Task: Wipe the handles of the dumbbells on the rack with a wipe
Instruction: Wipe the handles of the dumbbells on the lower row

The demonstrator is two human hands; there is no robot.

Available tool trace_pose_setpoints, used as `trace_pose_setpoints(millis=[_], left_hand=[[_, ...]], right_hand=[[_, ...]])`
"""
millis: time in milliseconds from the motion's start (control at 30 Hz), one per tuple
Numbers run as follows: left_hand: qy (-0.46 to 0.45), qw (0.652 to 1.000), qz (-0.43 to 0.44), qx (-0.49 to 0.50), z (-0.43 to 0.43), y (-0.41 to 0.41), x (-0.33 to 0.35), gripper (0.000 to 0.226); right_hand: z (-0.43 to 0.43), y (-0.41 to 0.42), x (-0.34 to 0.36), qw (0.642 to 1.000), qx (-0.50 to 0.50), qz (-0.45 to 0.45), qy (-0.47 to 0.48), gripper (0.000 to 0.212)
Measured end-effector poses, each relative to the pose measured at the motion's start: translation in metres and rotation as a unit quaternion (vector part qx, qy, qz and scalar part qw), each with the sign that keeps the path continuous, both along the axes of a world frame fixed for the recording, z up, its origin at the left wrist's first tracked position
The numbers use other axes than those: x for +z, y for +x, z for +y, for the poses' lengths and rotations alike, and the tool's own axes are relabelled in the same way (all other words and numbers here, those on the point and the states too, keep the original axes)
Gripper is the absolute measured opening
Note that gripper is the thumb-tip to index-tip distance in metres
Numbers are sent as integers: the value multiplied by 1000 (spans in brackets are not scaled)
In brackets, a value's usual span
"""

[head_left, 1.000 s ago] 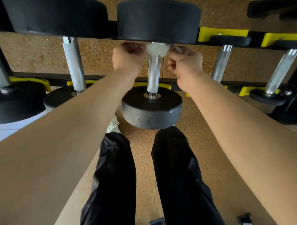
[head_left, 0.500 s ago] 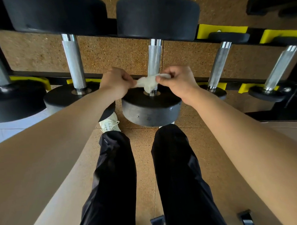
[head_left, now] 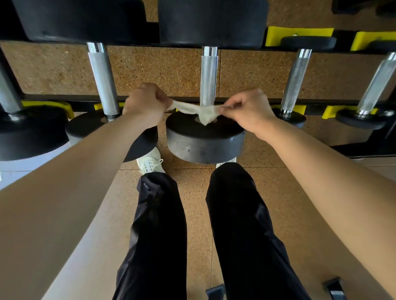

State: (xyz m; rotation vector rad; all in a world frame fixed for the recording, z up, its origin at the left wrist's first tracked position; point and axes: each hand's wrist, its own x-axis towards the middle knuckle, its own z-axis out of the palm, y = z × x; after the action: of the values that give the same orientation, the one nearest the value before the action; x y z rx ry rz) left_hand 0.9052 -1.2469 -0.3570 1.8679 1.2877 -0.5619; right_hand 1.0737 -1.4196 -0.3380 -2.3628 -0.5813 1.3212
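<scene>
A crumpled white wipe is stretched between my two hands, in front of the lower end of the middle dumbbell's knurled steel handle. My left hand grips the wipe's left end in a fist. My right hand pinches its right end between thumb and fingers. The wipe hangs just above the near black weight head of that dumbbell. Whether the wipe still touches the handle cannot be told.
More dumbbells lie across the black rack with yellow saddles: one handle to the left and two thinner ones to the right. My legs in black trousers stand on the cork-coloured floor below.
Both hands slid the wipe down the middle handle from its far end to the near end. They then moved apart, pulling the wipe out into a strip.
</scene>
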Motion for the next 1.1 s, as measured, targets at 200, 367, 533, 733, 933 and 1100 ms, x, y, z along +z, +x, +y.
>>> trace_pose_setpoints(millis=[200, 367, 533, 733, 933, 1100], left_hand=[[-41, 983, -121, 135, -8, -4, 28, 8], [-160, 944, -224, 183, -13, 0, 53, 13], [-189, 921, -245, 235, -34, 11, 64, 8], [-288, 883, -238, 283, -53, 26, 75, 30], [-191, 907, -177, 331, -36, 16, 46, 24], [-177, 959, -159, 156, -28, 21, 7, 40]], right_hand=[[-9, -6, 15, 976, -205, 56, 54, 18], [9, -17, 40, 891, -375, 233, 106, 14], [14, -19, 54, 814, -398, 402, 134, 6], [8, -21, 49, 885, -319, 305, 149, 27], [-18, 11, 16, 944, -314, 68, 76, 23], [-6, 10, -15, 991, -127, 46, -9, 15]])
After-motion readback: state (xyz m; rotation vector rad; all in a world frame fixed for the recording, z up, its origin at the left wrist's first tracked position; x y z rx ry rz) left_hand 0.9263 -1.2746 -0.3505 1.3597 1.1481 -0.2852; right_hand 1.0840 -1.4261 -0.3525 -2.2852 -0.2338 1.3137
